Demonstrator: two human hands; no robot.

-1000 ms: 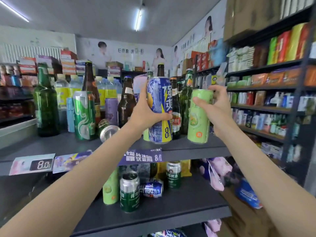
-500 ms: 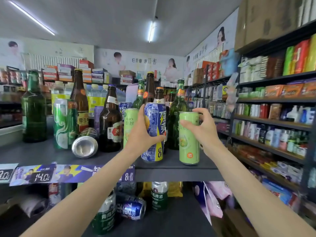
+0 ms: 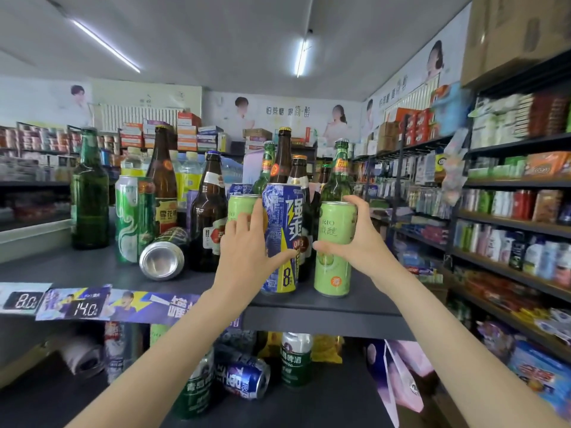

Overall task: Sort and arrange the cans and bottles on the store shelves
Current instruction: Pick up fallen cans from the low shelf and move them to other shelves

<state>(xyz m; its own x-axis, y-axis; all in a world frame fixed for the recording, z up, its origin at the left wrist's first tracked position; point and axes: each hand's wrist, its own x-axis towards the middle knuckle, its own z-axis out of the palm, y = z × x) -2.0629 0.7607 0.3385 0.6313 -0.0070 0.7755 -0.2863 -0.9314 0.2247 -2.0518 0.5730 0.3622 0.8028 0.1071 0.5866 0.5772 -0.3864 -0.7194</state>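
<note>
Head view of a store aisle, both bare arms reaching to the upper shelf [image 3: 324, 307]. The left hand [image 3: 247, 242] is wrapped around a tall blue-and-yellow can [image 3: 282, 239], thumb across its front and fingers round its left side; the can stands upright with its base on the shelf near the front edge. The right hand [image 3: 355, 239] grips a slim light-green can [image 3: 335, 251], thumb on its front and fingers curled over its upper right side; this can also stands upright on the shelf, just beside the blue can and apart from it by a narrow gap. A second light-green can [image 3: 239, 208] stands behind the left hand. Behind these stand brown and green glass bottles, among them a dark brown bottle [image 3: 208, 217] and a tall green bottle [image 3: 89, 193] at far left. A green-and-white can [image 3: 134, 219] stands upright beside a green can lying on its side [image 3: 163, 254], base toward the camera. Price labels [image 3: 74, 304] line the shelf edge. On the lower shelf [image 3: 309, 406], a green beer can [image 3: 296, 359] stands upright and a blue can [image 3: 244, 376] lies on its side.
</note>
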